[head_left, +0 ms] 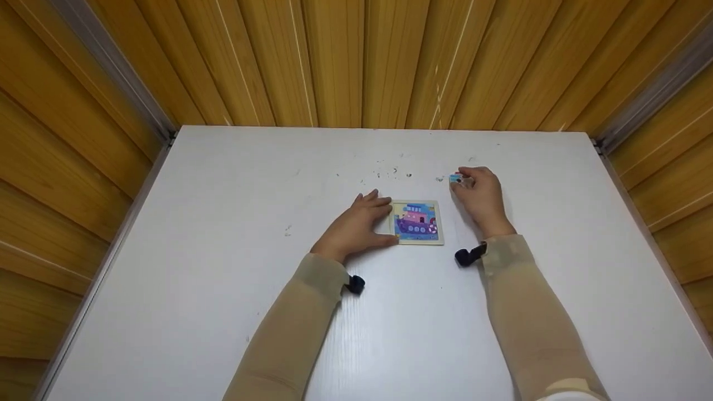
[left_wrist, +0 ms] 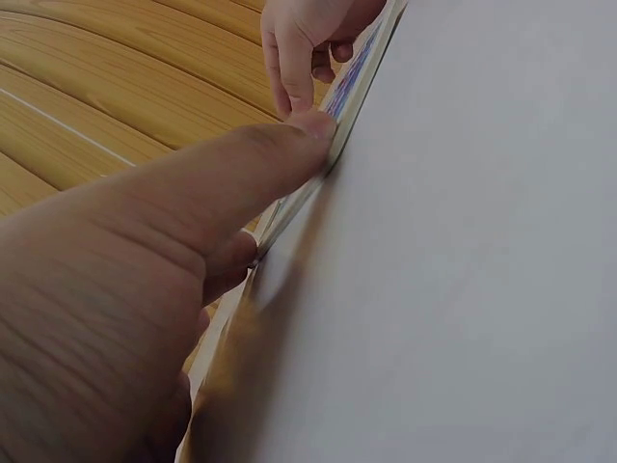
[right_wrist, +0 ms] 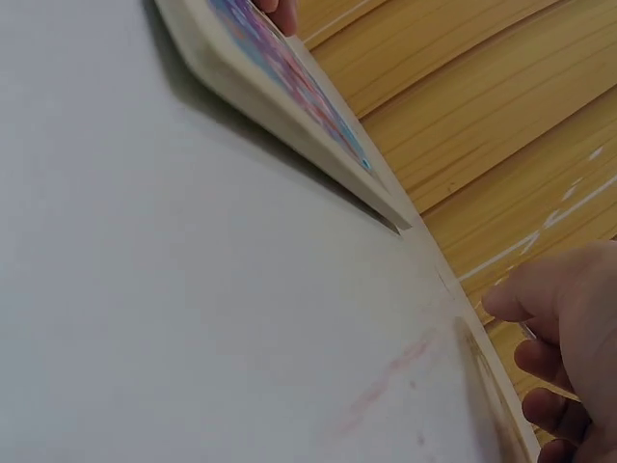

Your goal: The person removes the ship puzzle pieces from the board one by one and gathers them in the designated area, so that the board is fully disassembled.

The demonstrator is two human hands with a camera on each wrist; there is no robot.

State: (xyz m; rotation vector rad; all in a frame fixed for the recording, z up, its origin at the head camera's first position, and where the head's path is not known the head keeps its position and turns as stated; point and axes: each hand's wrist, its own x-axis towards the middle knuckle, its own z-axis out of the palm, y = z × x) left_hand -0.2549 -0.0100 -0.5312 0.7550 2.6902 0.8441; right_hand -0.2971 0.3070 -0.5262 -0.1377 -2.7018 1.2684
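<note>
A small square picture puzzle [head_left: 416, 221] with a pale wooden frame lies on the white table; it shows a pink and purple ship on blue. At its left side is my left hand [head_left: 357, 224], fingers spread, with the thumb on the near corner and a fingertip at the far one. The left wrist view has that thumb [left_wrist: 251, 169] lying straight along the frame's rim. To the right and slightly farther off, my right hand [head_left: 480, 195] pinches a small puzzle piece [head_left: 454, 179] with blue and red print. In the right wrist view, the right hand [right_wrist: 578, 338] mostly hides this piece.
The white table [head_left: 195, 223] carries small dark scuffs [head_left: 392, 172] beyond the puzzle. Wood-look panels [head_left: 334, 61] wall in its back and sides. A dark strap device [head_left: 355, 284] sits at the left wrist, and another [head_left: 469, 255] at the right.
</note>
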